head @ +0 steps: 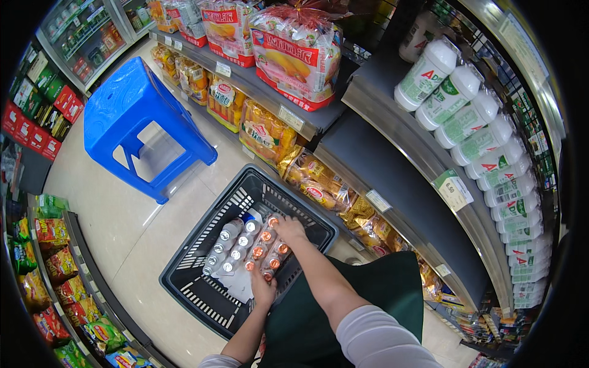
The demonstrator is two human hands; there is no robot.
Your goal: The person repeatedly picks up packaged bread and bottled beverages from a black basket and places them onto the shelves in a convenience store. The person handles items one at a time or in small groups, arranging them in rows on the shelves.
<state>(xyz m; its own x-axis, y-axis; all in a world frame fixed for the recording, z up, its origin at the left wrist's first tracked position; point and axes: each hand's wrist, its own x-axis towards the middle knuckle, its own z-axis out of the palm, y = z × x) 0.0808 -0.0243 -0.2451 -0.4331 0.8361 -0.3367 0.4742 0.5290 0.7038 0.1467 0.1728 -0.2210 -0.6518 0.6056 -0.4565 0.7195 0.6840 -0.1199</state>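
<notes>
A dark grey plastic shopping basket (pixel 168 276) stands on the floor before me, tilted across the view. In it are clear bottles with silver-white caps (pixel 235 254) in rows, and beside them bottles with orange caps (pixel 258 251). My right hand (pixel 291 230) is at the far end of the orange-capped bottles, its fingers over them. My left hand (pixel 263 289) grips their near end, thumb against a bottle. Parts of both hands' fingers are hidden. A white sheet (pixel 239 286) lies in the basket by the near ends of the bottles.
A blue plastic stool (pixel 117 106) stands on the tiled floor beyond the basket. Close on the right, shelves hold packaged bread (pixel 267 129), a large gift-style bag (pixel 297 60) and white bottles (pixel 474 115). Snack bags (pixel 73 290) fill a low shelf at left.
</notes>
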